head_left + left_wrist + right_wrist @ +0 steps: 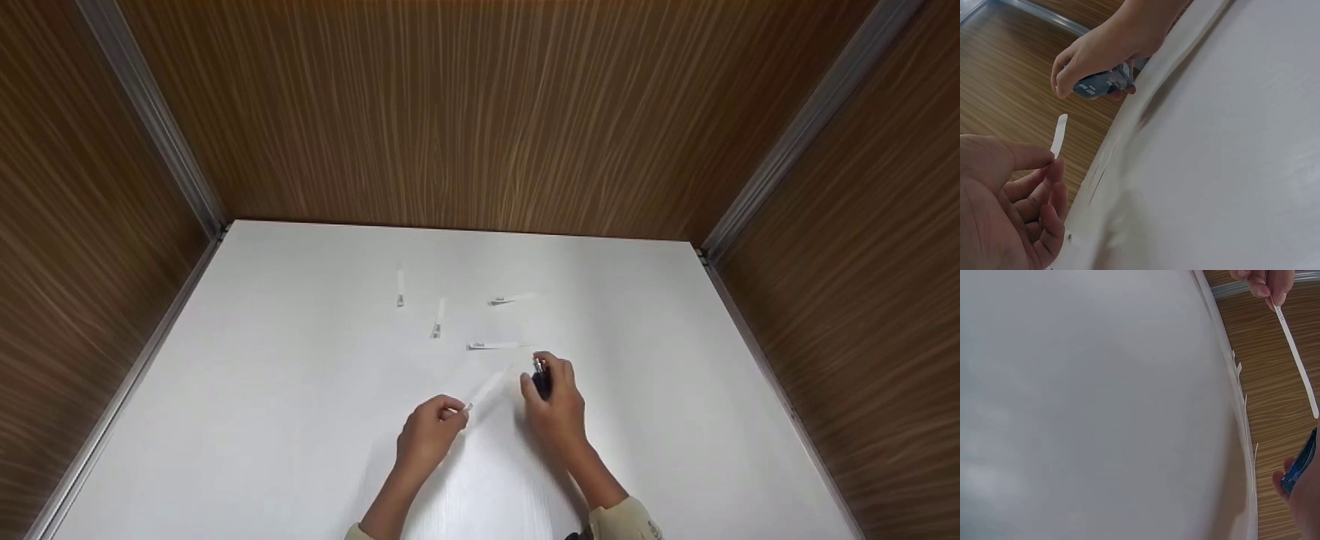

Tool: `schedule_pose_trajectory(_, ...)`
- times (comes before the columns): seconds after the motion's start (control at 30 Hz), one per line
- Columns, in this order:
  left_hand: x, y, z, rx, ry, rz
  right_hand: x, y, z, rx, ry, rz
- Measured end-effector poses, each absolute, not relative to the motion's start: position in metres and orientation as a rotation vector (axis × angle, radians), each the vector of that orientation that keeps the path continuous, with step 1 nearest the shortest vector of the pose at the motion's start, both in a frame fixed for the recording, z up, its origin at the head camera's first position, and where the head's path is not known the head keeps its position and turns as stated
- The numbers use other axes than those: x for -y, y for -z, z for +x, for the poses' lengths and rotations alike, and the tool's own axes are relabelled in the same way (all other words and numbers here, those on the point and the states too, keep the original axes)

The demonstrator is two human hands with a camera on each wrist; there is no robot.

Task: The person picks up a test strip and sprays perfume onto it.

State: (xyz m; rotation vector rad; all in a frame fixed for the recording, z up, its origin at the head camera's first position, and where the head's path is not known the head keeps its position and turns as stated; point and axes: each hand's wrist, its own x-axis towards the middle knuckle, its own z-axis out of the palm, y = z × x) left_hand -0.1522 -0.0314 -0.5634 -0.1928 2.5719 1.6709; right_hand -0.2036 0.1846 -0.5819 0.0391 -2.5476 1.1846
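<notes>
My left hand (431, 431) pinches a narrow white paper test strip (489, 386) between thumb and index finger, at its printed end. The strip's plain end points up and away, toward the bottle. A small dark blue perfume spray bottle (541, 382) with a silvery top is gripped by my right hand (559, 412), its index finger at the sprayer. In the left wrist view, white lettering shows on the bottle (1100, 83), and the strip (1059, 135) stands apart from it. The right wrist view shows the strip's (1297, 360) tip a little above the bottle (1299, 467).
Several more white strips lie on the white table (262, 390) beyond my hands: one strip (496, 346) close by, another strip (512, 299) behind it, others farther left. Wood-grain panels (450, 112) with metal corner rails enclose the table's back and sides.
</notes>
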Motion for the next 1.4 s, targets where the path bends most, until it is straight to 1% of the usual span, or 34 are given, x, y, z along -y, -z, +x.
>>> schedule_pose_trajectory(0.37, 0.041, 0.569, -0.155, -2.513, -1.706, -0.249, -0.187, 0.581, -0.204, 2.527, -1.261, 0.038)
schedule_pose_trajectory(0.73, 0.062, 0.575, -0.151, -2.447, -1.807, -0.283, -0.19, 0.581, -0.204, 2.518, -1.269, 0.067)
schedule_pose_trajectory(1.0, 0.078, 0.578, -0.15, -2.388, -1.906, -0.369, -0.191, 0.583, -0.204, 2.523, -1.295, 0.074)
schedule_pose_trajectory(1.4, 0.089, 0.579, -0.153, -2.487, -1.873, -0.493, -0.19, 0.582, -0.204, 2.521, -1.26, 0.084)
